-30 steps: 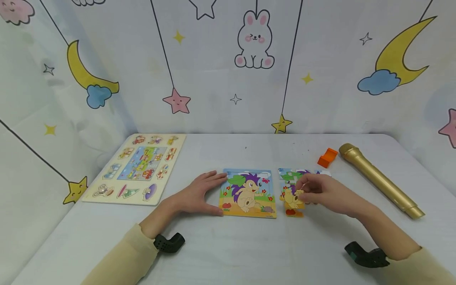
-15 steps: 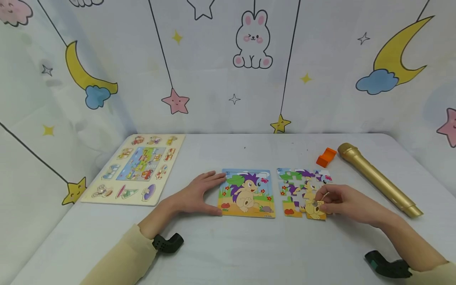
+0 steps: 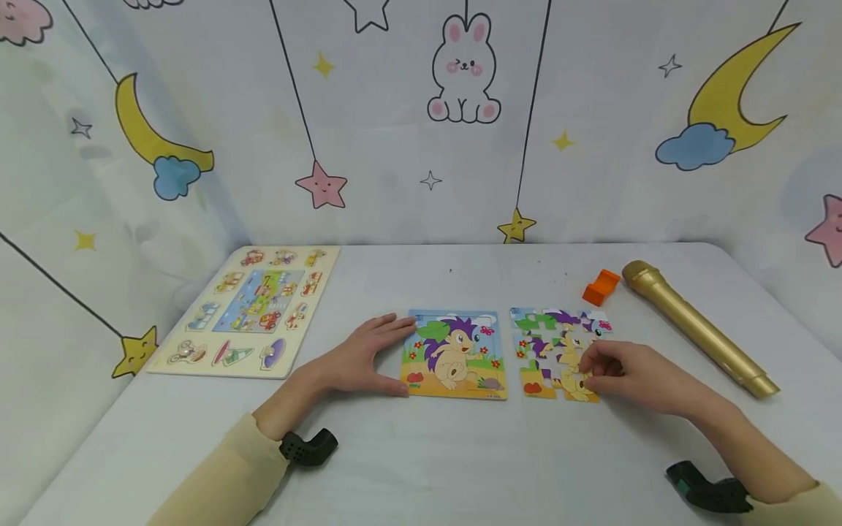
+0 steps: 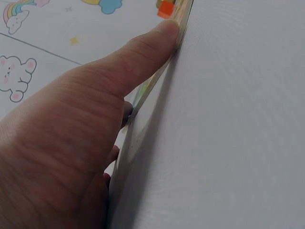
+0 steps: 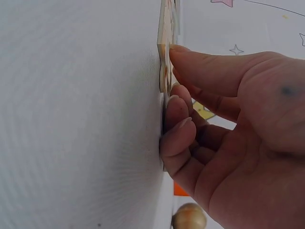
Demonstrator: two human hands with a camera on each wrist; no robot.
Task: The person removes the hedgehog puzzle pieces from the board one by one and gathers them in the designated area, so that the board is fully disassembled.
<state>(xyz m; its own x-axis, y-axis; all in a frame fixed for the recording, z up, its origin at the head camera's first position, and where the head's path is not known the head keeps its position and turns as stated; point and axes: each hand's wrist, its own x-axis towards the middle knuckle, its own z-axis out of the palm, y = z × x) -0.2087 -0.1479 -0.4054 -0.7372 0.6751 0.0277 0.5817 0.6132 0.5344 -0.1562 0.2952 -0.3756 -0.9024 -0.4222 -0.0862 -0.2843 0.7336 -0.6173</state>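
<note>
Puzzle pieces (image 3: 559, 354), orange block (image 3: 601, 286) behind, gold microphone (image 3: 697, 327) right

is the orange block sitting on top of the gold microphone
No, the orange block lies on the table just left of the gold microphone, not on it.

Two bare hands are seen, no rings, no gloves. Left hand (image 3: 358, 358): nails kept short and unpainted, as shown on the thumb in the left wrist view. Right hand (image 3: 631, 374): nails likewise plain; a small dark smudge is noted on the back of it in the right wrist view. Both forearms are covered by pale cream long sleeves, left sleeve (image 3: 224, 475) and right sleeve (image 3: 799, 508), pushed back from the wrists. A black, angular wrist-mounted device is strapped at each cuff: left device (image 3: 309, 447), right device (image 3: 707, 493).
</note>
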